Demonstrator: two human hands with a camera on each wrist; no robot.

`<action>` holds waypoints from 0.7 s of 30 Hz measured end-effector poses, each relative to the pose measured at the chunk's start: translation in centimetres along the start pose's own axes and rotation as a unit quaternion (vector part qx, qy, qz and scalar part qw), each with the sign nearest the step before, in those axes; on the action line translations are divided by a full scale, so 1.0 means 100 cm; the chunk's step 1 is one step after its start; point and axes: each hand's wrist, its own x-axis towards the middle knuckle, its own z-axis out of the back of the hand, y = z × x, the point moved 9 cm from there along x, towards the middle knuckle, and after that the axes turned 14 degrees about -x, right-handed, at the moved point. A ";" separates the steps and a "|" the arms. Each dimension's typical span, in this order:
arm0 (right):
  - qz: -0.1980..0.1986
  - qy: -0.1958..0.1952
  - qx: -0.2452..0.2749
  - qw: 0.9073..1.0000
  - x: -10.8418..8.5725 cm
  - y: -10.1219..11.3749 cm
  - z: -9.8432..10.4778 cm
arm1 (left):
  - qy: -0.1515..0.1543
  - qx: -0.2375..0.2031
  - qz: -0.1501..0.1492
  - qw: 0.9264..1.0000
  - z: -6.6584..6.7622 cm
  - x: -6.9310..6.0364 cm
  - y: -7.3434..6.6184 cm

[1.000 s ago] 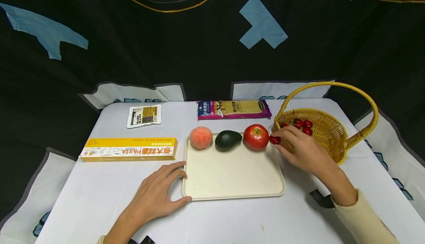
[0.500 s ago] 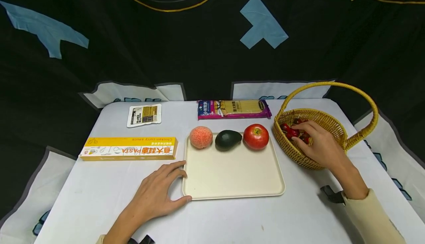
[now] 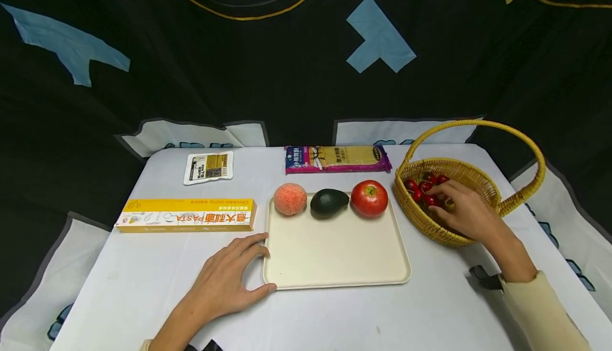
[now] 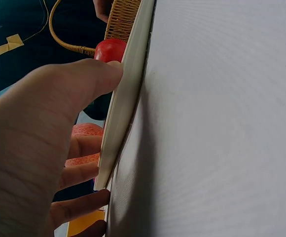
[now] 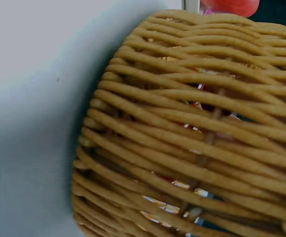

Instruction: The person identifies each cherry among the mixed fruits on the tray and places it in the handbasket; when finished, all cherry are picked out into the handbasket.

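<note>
My left hand (image 3: 222,279) lies along the left end of the cream tray (image 3: 337,255), fingers spread, the thumb and fingertips touching its rim. In the left wrist view the thumb (image 4: 101,76) presses against the tray's edge. A peach (image 3: 289,199), an avocado (image 3: 329,203) and a red apple (image 3: 370,198) sit along the tray's far side. My right hand (image 3: 470,213) reaches into the wicker basket (image 3: 449,237), its thumb and fingertips pinching a cherry (image 3: 430,200) among several others. Basket weave (image 5: 192,128) fills the right wrist view and hides most of that hand.
The basket's tall handle (image 3: 478,122) arches above the right hand. A yellow pasta box (image 3: 186,215) lies left of the tray, with a white sachet (image 3: 209,168) behind it. A purple-edged spaghetti pack (image 3: 337,159) lies at the back of the white table (image 3: 334,319).
My right hand has carried a cherry from beside the apple over the basket's rim, then lower and further right among the other cherries. The left hand stays at the tray's edge.
</note>
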 end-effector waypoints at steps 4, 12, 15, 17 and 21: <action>-0.013 0.028 0.005 1.000 -0.001 -0.005 -0.007 | -0.001 0.001 0.000 1.000 0.000 -0.001 0.000; -0.013 0.036 -0.001 0.999 -0.001 -0.007 -0.012 | -0.004 0.004 0.001 1.000 0.001 0.001 -0.001; -0.006 0.045 -0.008 0.999 0.001 -0.007 -0.014 | -0.002 0.004 0.005 1.000 0.001 0.001 0.000; -0.002 0.054 -0.014 0.998 0.002 -0.007 -0.016 | 0.000 0.004 0.007 1.000 0.000 0.000 0.000; 0.002 0.071 -0.023 0.997 0.002 -0.008 -0.021 | 0.000 0.006 0.005 1.000 0.000 0.000 0.000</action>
